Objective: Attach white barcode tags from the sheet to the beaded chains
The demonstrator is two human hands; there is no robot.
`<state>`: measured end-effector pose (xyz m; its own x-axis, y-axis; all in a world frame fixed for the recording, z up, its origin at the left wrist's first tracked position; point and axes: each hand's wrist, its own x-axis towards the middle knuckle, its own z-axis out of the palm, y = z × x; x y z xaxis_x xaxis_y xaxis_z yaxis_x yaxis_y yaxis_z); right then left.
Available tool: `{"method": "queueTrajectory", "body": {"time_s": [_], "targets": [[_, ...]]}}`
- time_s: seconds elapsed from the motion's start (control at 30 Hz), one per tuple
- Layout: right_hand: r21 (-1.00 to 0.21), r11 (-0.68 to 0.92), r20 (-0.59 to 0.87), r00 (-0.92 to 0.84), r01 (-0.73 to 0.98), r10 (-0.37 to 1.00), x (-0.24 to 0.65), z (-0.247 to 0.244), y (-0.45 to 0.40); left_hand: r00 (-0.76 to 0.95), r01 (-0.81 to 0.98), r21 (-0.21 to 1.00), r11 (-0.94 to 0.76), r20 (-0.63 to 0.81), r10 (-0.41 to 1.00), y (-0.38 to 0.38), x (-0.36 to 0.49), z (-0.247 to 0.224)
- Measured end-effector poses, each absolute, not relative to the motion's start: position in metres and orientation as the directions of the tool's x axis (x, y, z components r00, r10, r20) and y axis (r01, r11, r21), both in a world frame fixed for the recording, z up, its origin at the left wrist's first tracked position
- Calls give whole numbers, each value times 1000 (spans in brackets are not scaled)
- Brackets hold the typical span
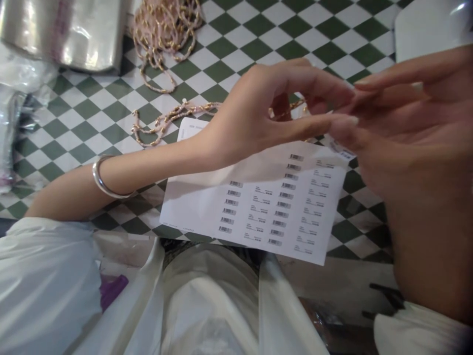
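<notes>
At the centre, toward six o'clock, barcode label sheet [195, 197]: flat on the green-and-white checkered tablecloth [111, 118], partly beneath the left hand and its forearm.
Left hand [254, 106]: reaches toward two o'clock, thumb and forefinger drawn close to the other hand's fingertips; whether they pinch anything I cannot tell.
Right hand [406, 133]: at three o'clock, palm partly turned up, fingers bent to meet the left; its exact grip is hidden too.
Small printed tag [342, 148]: between two and three o'clock, showing just below the right thumb; which hand holds it is unclear.
Beaded strand [162, 125]: pink and gold, lying from ten o'clock in behind the left hand, with more beads visible past its fingers.
Progress: probably mid-way through one tag; the sheet's bare left portion suggests labels already used, while several columns of print remain.
Beaded strand pile [166, 29]: at eleven o'clock, loose and apart from the hands.
Clear plastic bags [62, 34]: stacked at ten o'clock.
Silver bangle [101, 177]: at nine o'clock, around the left forearm.
</notes>
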<state>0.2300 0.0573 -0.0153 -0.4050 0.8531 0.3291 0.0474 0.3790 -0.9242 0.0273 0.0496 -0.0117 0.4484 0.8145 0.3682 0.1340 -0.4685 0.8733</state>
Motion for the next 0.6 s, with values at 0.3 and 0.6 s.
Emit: {"method": "queueTrajectory", "body": {"time_s": [0.3,0.6], "targets": [[-875,447,373,-328,186,868,226,-17,48,340,278,903,-328,227,912,43,33,-4],[-961,246,190,-348,124,918,224,-21,58,329,-54,910,-411,405,853,53,31,-16]]}}
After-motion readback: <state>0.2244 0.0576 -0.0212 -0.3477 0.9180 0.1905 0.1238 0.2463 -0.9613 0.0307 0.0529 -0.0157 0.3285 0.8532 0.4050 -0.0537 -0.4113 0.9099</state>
